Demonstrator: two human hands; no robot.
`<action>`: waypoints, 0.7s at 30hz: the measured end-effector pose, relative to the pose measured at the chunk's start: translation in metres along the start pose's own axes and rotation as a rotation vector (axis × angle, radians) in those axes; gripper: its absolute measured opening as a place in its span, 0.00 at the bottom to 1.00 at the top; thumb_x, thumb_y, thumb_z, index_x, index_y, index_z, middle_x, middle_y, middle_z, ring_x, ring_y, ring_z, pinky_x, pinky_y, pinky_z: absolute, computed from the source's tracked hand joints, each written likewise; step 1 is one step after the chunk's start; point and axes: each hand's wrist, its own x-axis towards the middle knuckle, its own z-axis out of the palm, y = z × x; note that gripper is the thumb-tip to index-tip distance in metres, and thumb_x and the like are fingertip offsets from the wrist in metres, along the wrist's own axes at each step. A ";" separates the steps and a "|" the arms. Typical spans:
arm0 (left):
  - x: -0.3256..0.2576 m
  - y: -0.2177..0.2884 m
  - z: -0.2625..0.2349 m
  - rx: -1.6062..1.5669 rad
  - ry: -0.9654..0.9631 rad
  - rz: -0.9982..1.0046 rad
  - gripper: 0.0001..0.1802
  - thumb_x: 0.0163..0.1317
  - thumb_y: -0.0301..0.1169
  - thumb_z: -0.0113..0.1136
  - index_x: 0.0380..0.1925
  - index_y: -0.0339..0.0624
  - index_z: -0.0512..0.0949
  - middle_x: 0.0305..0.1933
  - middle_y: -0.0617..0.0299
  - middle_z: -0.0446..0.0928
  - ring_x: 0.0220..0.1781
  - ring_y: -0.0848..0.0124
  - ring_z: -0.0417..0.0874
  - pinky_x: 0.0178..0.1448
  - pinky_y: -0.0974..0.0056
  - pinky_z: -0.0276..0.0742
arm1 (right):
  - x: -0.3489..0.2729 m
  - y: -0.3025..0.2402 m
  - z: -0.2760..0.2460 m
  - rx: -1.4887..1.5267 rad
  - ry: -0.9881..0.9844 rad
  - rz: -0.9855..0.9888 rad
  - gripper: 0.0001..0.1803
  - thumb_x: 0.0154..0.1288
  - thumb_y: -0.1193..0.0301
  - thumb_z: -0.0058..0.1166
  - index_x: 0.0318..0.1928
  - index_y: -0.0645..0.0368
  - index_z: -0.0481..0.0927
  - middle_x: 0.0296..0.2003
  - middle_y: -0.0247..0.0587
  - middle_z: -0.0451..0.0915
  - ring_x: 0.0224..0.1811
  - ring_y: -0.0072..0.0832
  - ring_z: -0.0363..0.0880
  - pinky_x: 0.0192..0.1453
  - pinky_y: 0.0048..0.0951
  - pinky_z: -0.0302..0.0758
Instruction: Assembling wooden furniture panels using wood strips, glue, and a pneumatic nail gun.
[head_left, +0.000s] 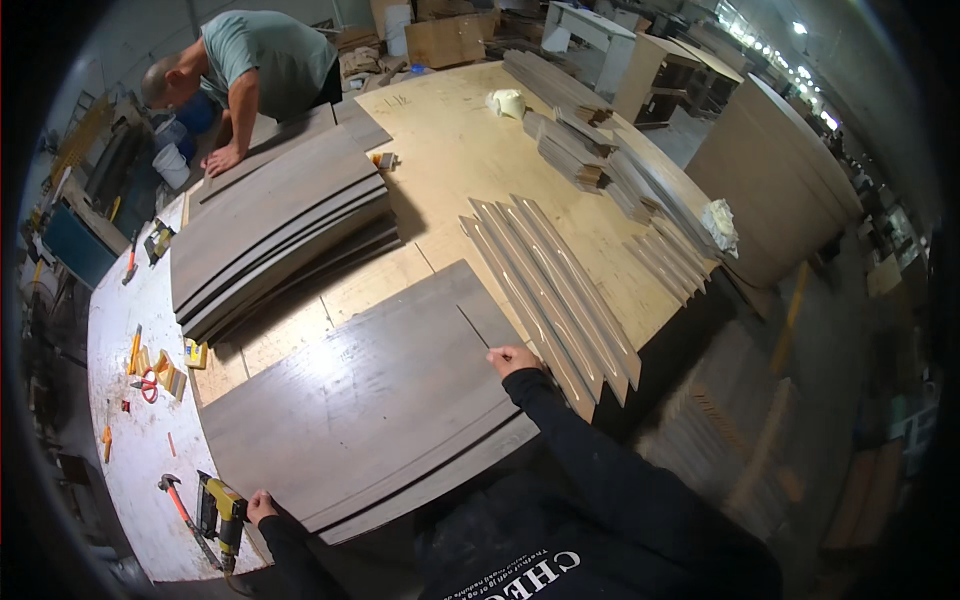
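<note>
A broad grey-brown wood-grain board [350, 400] lies before me, with another panel's edge [430, 490] showing along its near side. My right hand [513, 360] is closed at the board's right edge. A thin dark line [473, 326] runs to its fingertips; whether it is a rod or a mark on the board, I cannot tell. Down at the near left corner, my left hand [262, 507] is curled closed beside the board, right next to a yellow and black nail gun [228, 505]. What the left fingers hold, if anything, is hidden.
Left of the nail gun lies a hammer [182, 505]; red-handled scissors [149, 386] lie farther up. Stacked boards [290, 220] stand beyond. Angled strips with pale glue-like lines [550, 290] lie to the right. A co-worker [265, 60] leans over the far left of the table.
</note>
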 end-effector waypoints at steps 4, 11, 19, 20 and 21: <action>0.003 -0.012 -0.009 0.043 -0.006 0.106 0.16 0.47 0.24 0.60 0.38 0.27 0.74 0.36 0.55 0.76 0.37 0.69 0.76 0.44 0.68 0.71 | 0.005 -0.002 -0.003 0.006 -0.081 -0.232 0.18 0.53 0.63 0.56 0.44 0.56 0.78 0.35 0.42 0.81 0.37 0.25 0.78 0.42 0.24 0.72; -0.067 -0.001 -0.063 0.295 -0.401 0.143 0.29 0.35 0.19 0.59 0.45 0.32 0.69 0.39 0.52 0.71 0.43 0.61 0.74 0.49 0.61 0.69 | -0.024 0.039 -0.051 0.001 -0.471 -0.349 0.21 0.51 0.72 0.53 0.49 0.56 0.75 0.35 0.39 0.78 0.36 0.24 0.76 0.44 0.20 0.71; -0.113 0.092 -0.038 0.895 -0.203 0.158 0.20 0.39 0.20 0.63 0.37 0.34 0.74 0.30 0.50 0.74 0.36 0.56 0.76 0.44 0.60 0.71 | -0.033 0.044 -0.052 -0.397 -0.238 -0.664 0.11 0.48 0.67 0.59 0.32 0.59 0.78 0.30 0.38 0.76 0.35 0.37 0.75 0.38 0.34 0.72; -0.112 0.087 -0.043 0.877 -0.176 0.166 0.16 0.40 0.20 0.63 0.34 0.34 0.75 0.29 0.50 0.74 0.35 0.57 0.77 0.43 0.60 0.72 | -0.032 0.046 -0.052 -0.397 -0.238 -0.667 0.11 0.48 0.67 0.59 0.32 0.59 0.78 0.30 0.38 0.76 0.35 0.37 0.75 0.38 0.34 0.72; -0.111 0.081 -0.047 0.859 -0.149 0.175 0.13 0.40 0.20 0.63 0.30 0.34 0.76 0.29 0.50 0.75 0.34 0.58 0.77 0.41 0.60 0.72 | -0.031 0.047 -0.052 -0.399 -0.220 -0.720 0.11 0.48 0.66 0.59 0.31 0.59 0.78 0.29 0.39 0.76 0.34 0.36 0.75 0.37 0.33 0.73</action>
